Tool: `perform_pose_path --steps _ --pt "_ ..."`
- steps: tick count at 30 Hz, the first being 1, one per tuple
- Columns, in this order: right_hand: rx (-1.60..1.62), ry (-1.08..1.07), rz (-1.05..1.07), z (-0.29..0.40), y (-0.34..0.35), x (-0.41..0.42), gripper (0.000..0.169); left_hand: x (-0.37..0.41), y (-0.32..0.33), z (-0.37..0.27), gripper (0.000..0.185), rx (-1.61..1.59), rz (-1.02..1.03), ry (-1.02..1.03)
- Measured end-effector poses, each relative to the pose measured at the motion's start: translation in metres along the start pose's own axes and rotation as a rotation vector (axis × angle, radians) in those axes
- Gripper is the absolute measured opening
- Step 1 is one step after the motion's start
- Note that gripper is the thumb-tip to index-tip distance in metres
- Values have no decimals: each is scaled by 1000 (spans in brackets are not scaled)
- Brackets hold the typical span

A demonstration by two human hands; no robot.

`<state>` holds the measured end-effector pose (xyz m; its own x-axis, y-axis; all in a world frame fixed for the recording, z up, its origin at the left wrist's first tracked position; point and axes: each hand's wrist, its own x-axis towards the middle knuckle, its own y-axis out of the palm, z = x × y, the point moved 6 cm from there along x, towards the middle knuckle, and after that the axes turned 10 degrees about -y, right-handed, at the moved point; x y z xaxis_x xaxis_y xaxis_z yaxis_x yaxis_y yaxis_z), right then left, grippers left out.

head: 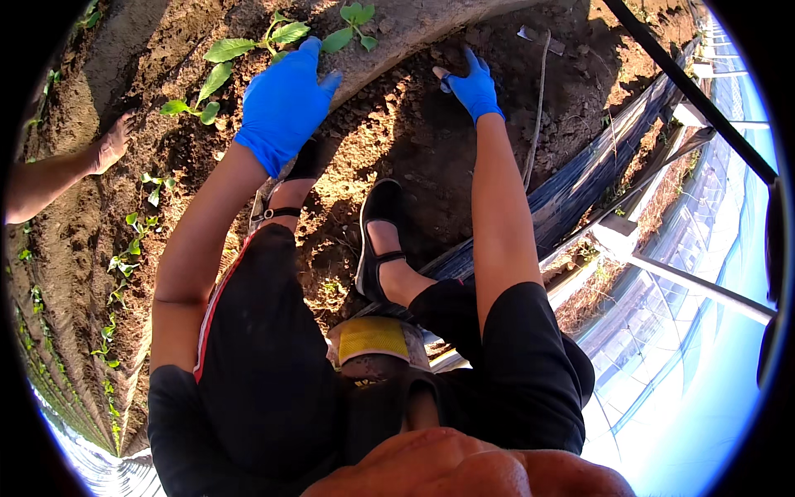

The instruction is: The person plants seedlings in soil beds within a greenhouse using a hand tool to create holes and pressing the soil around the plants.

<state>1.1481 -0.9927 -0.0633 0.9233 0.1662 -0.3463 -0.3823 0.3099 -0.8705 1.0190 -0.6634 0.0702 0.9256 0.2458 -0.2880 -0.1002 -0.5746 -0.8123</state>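
Observation:
My left hand (287,102), in a blue glove, reaches to the soil ridge between two young leafy plants. Its fingertips lie beside the stem of the larger leafy seedling (266,45); whether they grip anything is hidden. A smaller seedling (354,28) stands just right of those fingers. Over the dark soil at the right is my right hand (473,84), also in a blue glove, its fingers spread. The glove looks torn at one digit, where bare skin shows, with a small dark ring-like thing (445,82) there. No plant is seen in that hand.
Another person's bare hand (115,143) reaches in from the left. Rows of seedlings (133,245) run down the left side. A thin stick (539,112) lies on the soil at right, near dark plastic sheeting (577,186). Beyond are a metal pole (702,286) and clear greenhouse film (671,348).

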Motion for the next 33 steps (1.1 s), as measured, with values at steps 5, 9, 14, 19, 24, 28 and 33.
perform_pose_path --steps 5,9,14,19,24,28,33 --pt "-35 144 -3 35 13 -27 99 5 13 17 61 -155 32 -51" --pt "38 25 33 9 50 -39 82 17 19 21 69 -126 -26 -128" --pt "111 44 123 19 53 -49 66 45 31 2 56 -104 33 -53" --pt "478 157 -4 -4 69 -51 64 61 31 -3 31 -119 -41 10" --pt "-104 71 -141 70 45 -78 67 75 16 0 30 -157 -63 54" --pt "6 50 -111 52 54 -68 61 83 14 4 38 -213 28 -35" --pt "926 140 -31 -1 90 -51 40 107 15 6 33 -370 82 -74"
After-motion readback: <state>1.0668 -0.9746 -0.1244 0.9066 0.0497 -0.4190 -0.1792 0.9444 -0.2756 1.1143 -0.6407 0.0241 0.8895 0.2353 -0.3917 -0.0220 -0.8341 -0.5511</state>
